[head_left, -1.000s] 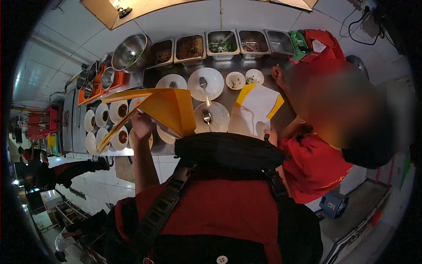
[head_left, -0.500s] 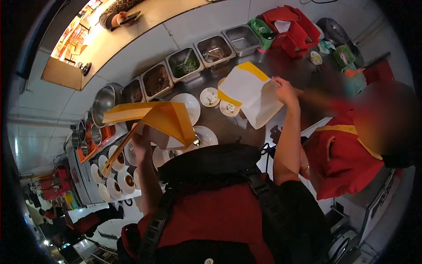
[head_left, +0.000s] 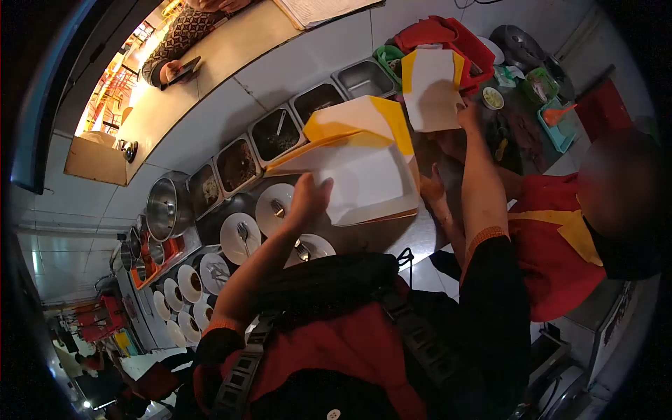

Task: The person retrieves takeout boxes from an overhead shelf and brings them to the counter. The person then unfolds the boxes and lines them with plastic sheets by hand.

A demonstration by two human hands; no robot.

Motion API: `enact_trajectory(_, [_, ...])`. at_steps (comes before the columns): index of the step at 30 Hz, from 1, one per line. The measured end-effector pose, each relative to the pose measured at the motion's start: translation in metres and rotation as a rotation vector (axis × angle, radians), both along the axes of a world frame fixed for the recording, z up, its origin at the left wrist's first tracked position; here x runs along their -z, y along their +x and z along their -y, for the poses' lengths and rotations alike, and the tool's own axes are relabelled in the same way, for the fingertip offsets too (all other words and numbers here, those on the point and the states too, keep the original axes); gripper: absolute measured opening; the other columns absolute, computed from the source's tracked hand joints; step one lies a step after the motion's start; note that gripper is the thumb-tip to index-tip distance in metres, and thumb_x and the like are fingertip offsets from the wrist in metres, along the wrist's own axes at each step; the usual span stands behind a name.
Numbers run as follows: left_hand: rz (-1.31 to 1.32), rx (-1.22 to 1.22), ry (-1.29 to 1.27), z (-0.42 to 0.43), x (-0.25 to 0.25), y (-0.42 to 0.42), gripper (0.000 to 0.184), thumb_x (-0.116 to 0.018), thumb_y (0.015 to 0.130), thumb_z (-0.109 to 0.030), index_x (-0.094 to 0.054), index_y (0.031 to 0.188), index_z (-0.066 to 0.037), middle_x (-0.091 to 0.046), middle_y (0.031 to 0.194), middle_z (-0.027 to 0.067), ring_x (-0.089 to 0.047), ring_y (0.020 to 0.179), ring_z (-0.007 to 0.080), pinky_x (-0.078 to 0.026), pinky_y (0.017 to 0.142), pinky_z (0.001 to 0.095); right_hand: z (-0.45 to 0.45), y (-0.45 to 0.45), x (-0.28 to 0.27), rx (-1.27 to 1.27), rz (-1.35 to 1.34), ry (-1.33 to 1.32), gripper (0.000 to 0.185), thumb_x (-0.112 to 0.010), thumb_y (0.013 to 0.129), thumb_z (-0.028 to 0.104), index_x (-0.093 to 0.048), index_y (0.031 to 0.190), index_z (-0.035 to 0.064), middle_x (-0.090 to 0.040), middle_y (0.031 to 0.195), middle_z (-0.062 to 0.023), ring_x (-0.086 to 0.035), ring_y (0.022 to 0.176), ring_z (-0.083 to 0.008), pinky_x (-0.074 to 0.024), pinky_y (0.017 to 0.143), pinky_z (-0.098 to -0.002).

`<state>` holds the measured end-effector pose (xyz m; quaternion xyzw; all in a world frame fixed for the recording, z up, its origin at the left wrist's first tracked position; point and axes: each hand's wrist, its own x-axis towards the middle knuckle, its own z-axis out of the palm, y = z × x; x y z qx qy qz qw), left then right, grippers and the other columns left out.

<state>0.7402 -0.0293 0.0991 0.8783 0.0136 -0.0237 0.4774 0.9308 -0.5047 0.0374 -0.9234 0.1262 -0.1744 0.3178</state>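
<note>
Left hand [head_left: 310,201] is pinching the near box [head_left: 364,180], right hand [head_left: 470,116] the far box [head_left: 430,89].
Both boxes are hiding some fingers.

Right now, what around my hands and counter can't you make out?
In the head view:
Larger carton: underside hidden by its own floor.
Metal pan behind it: near side covered by the carton's raised flap.
Right hand: some fingers hidden behind the smaller carton.
Paper: any writing too small, sheet cut off by the top edge.
Co-worker's head: blurred.
</note>
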Motion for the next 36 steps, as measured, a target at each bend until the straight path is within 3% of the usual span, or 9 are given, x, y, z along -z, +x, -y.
enact_trajectory(6, [-0.100,0.057,-0.074,0.093,-0.024,0.045,0.034,-0.055,0.086,-0.012,-0.053,0.117,0.003,-0.065,0.103,0.0284,-0.064,0.098,0.0426,-0.051,0.085,0.0448,0.007,0.027,0.002,0.012,0.012,-0.028,0.033,-0.065,0.083,0.031,-0.069,0.107,0.0084,-0.067,0.102,-0.0208,-0.063,0.098,-0.0402,-0.0501,0.084,-0.0449])
enact_trajectory(9, [-0.166,-0.019,0.086,0.108,-0.013,0.079,0.032,-0.053,0.086,-0.011,-0.053,0.114,0.005,-0.064,0.106,0.0294,-0.063,0.101,0.0424,-0.051,0.087,0.0441,0.015,0.037,0.007,0.038,-0.001,-0.011,0.036,-0.066,0.083,0.033,-0.069,0.110,0.0113,-0.068,0.102,-0.0192,-0.064,0.098,-0.0386,-0.0504,0.084,-0.0446])
enact_trajectory(16, [-0.427,-0.234,-0.218,0.129,-0.002,0.122,0.031,-0.052,0.088,-0.015,-0.054,0.107,0.009,-0.063,0.107,0.0310,-0.062,0.100,0.0448,-0.050,0.085,0.0473,0.010,0.041,0.000,0.158,-0.050,0.061,0.030,-0.066,0.083,0.030,-0.071,0.109,0.0160,-0.068,0.099,-0.0182,-0.064,0.096,-0.0378,-0.0509,0.083,-0.0446])
enact_trajectory(18, [-0.114,-0.159,0.148,0.126,0.001,0.125,0.032,-0.052,0.090,-0.019,-0.057,0.101,0.010,-0.063,0.102,0.0320,-0.062,0.094,0.0480,-0.049,0.082,0.0498,0.008,0.037,-0.002,0.133,-0.052,0.039,0.031,-0.067,0.082,0.032,-0.071,0.108,0.0142,-0.069,0.098,-0.0172,-0.065,0.096,-0.0370,-0.0510,0.085,-0.0444])
enact_trajectory(25, [0.159,-0.195,0.109,0.105,-0.042,0.121,0.032,-0.047,0.094,-0.021,-0.062,0.095,0.007,-0.065,0.089,0.0297,-0.061,0.090,0.0490,-0.047,0.083,0.0542,-0.004,0.019,-0.026,0.165,-0.037,0.055,0.039,-0.068,0.083,0.036,-0.066,0.113,0.0109,-0.069,0.104,-0.0159,-0.065,0.100,-0.0348,-0.0507,0.086,-0.0418])
enact_trajectory(29, [0.201,-0.195,-0.009,0.071,-0.048,0.100,0.029,-0.050,0.095,-0.021,-0.062,0.090,0.004,-0.063,0.070,0.0166,-0.061,0.063,0.0278,-0.046,0.063,0.0410,-0.040,-0.048,-0.090,0.087,-0.330,0.250,0.059,-0.075,0.076,0.043,-0.060,0.117,0.0017,-0.065,0.114,-0.0180,-0.062,0.107,-0.0321,-0.0474,0.093,-0.0416])
enact_trajectory(31, [0.162,-0.223,-0.186,0.048,-0.053,0.078,0.028,-0.053,0.096,-0.022,-0.061,0.087,0.004,-0.058,0.064,0.0070,-0.051,0.059,0.0122,-0.040,0.057,0.0340,-0.086,-0.102,-0.082,-0.186,-0.517,0.372,0.066,-0.080,0.071,0.047,-0.059,0.121,0.0100,-0.062,0.116,-0.0187,-0.061,0.106,-0.0371,-0.0506,0.086,-0.0429])
enact_trajectory(33, [0.047,-0.233,-0.353,0.022,-0.062,0.051,0.028,-0.051,0.098,-0.023,-0.062,0.094,0.003,-0.062,0.076,0.0005,-0.052,0.068,0.0080,-0.042,0.062,0.0295,-0.139,-0.147,-0.101,-0.456,-0.593,-0.114,0.073,-0.083,0.066,0.045,-0.056,0.128,0.0168,-0.059,0.118,-0.0205,-0.057,0.112,-0.0370,-0.0510,0.087,-0.0423])
enact_trajectory(36, [0.063,-0.276,-0.489,-0.013,-0.063,0.012,0.030,-0.050,0.098,-0.023,-0.061,0.106,0.004,-0.065,0.092,0.0044,-0.059,0.081,0.0110,-0.047,0.073,0.0279,-0.170,-0.169,-0.041,-0.505,-0.645,-0.330,0.063,-0.078,0.072,0.031,-0.057,0.131,0.0263,-0.057,0.125,-0.0144,-0.049,0.121,-0.0368,-0.0438,0.100,-0.0450])
